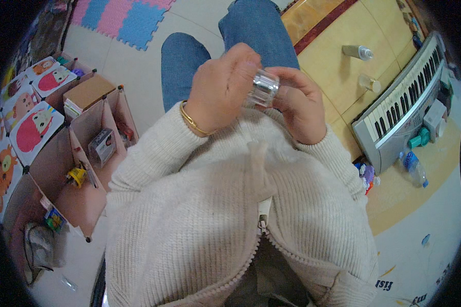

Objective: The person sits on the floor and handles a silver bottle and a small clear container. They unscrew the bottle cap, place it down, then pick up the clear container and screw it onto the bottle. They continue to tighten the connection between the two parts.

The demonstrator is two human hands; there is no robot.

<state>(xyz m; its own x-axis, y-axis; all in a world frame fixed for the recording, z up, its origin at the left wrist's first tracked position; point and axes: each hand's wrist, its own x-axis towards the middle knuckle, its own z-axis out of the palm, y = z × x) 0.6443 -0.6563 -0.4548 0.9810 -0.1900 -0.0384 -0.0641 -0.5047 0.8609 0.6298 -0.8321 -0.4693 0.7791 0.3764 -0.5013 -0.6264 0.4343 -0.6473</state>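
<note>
My left hand [223, 89] is closed around one side of a small clear, shiny cylindrical container [265, 88], held above my lap. My right hand [299, 105] grips the other side between its thumb and curled fingers. The container's ribbed or faceted wall catches the light; my fingers hide both ends, so I cannot tell whether it is a jar or a bottle. To the right, on the yellow tabletop [317, 66], a small bottle with a shiny top [357, 52] lies apart from my hands. Near it is a short clear cup-like piece [370, 83] with a yellowish rim.
An electronic keyboard [402, 100] stands along the right, with a crumpled plastic bottle [414, 169] and a teal object [420, 138] beyond it. On the left are pink storage cubes [89, 192] holding boxes and toys. Foam floor mats [120, 20] lie at the far left.
</note>
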